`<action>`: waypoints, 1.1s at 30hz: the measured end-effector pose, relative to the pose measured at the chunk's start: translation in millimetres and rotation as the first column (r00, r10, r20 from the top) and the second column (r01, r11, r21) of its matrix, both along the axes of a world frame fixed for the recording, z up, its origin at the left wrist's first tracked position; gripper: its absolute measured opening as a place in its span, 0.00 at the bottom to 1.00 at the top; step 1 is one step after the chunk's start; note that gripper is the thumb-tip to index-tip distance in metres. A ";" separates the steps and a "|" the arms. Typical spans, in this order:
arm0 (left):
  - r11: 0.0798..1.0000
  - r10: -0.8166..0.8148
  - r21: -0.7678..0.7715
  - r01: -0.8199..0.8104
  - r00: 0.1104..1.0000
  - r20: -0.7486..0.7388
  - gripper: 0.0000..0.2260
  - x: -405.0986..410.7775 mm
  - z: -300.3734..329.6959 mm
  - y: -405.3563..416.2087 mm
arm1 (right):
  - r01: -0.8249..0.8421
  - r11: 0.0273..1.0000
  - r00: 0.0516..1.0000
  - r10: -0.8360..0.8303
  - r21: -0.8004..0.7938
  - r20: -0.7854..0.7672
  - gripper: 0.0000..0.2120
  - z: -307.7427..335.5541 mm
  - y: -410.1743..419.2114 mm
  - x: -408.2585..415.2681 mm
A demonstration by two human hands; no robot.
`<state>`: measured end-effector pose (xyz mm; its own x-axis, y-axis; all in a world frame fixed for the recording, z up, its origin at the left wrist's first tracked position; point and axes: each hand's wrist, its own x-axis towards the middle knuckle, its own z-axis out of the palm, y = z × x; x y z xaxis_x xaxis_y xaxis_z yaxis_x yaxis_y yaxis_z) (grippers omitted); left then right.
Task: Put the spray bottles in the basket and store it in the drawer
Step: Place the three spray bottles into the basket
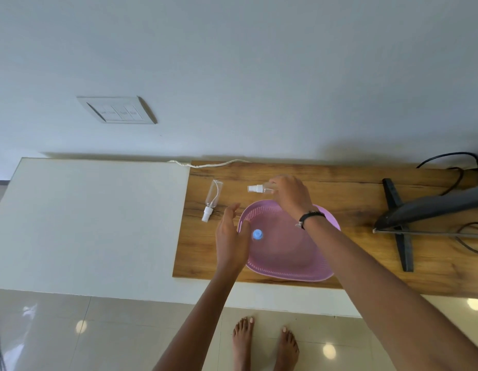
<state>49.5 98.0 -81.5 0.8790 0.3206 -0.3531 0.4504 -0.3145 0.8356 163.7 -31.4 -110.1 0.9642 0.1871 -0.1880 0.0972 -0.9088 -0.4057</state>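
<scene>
Gripping clear spray bottle point(260, 189), right hand point(290, 195), labels seemingly blank

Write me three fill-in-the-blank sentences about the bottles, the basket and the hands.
1. The right hand holds a clear spray bottle above the ____ tabletop.
2. The basket is ____ in colour.
3. A bottle with a ____ cap is in the basket.

Missing words: wooden; pink; blue

Wooden desktop point(339, 263): pink basket point(291, 274), clear bottle point(212, 195)
</scene>
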 end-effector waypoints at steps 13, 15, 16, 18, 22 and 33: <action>0.997 0.046 -0.058 -0.044 0.999 0.024 0.17 23.7 -12.4 0.8 | -0.143 0.972 0.982 0.116 -0.187 -0.149 0.06 -44.8 12.1 53.0; 0.997 0.055 -0.064 -0.053 0.998 0.018 0.17 25.0 -13.3 -0.8 | -0.170 0.964 0.979 0.141 -0.206 -0.148 0.09 -47.1 10.0 53.5; 0.996 0.060 -0.067 -0.059 0.998 0.015 0.17 25.6 -13.2 -1.7 | -0.181 0.960 0.978 0.152 -0.213 -0.144 0.09 -48.1 8.9 54.1; 0.995 0.068 -0.072 -0.067 0.998 0.014 0.16 26.1 -11.2 -2.2 | -0.192 0.959 0.977 0.167 -0.208 -0.133 0.10 -48.4 7.3 55.4; 0.995 0.080 -0.064 -0.078 0.996 0.032 0.16 27.9 -1.1 -3.1 | -0.146 0.984 0.989 0.143 -0.099 -0.038 0.07 -33.5 1.2 55.3; 0.969 0.009 -0.245 0.006 0.998 0.063 0.21 3.6 36.5 -41.0 | -0.096 0.908 0.994 0.069 0.409 0.081 0.21 33.7 -44.5 -49.9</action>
<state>53.1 57.0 -45.0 0.9015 0.2322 -0.3652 0.3948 -0.0958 0.9137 113.8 -75.9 -76.3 0.9492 0.3143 -0.0164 0.2026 -0.6500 -0.7324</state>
